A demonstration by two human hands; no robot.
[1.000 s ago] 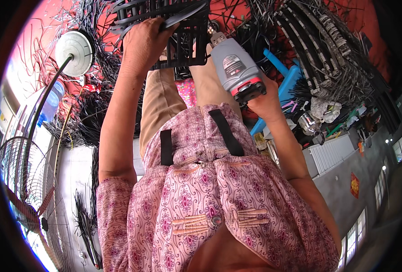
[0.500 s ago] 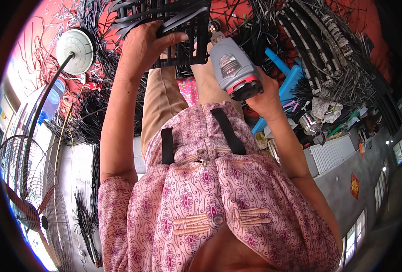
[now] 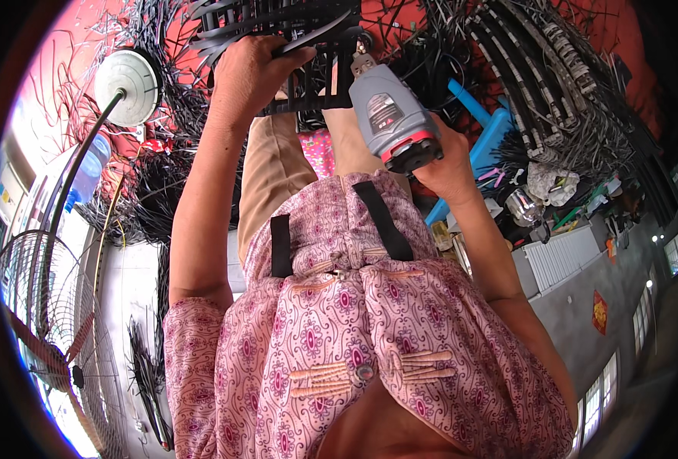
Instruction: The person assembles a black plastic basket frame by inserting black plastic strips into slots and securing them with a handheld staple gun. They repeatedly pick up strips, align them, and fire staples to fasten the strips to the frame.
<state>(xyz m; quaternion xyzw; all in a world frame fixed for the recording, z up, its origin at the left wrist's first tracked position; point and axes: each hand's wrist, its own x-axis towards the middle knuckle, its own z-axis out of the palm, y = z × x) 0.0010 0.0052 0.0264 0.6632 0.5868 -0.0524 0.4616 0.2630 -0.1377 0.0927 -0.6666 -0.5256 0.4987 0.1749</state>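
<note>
The left hand (image 3: 251,73) was closed over the near edge of a black plastic grid piece (image 3: 301,53), thumb on top and fingers curled under, holding it up over the person's knees. The right hand (image 3: 448,164) was wrapped around the grip of a grey cordless driver (image 3: 389,115) with a red band near its battery end, its nose pointing into the grid just beside the left hand. The grid looked stiff but light, an open lattice of thin ribs that could probably flex or crack if levered from one corner, so a hold along a thick outer bar near the fastening point seemed soundest. The driver looked the heavier item, rear-weighted by its battery, and best gripped full-fisted as it was. Around the feet lay heaps of black strips (image 3: 163,206) on a red floor (image 3: 622,46), with a blue stool (image 3: 488,141) to the right and a white round fan base (image 3: 127,86) to the left.
</note>
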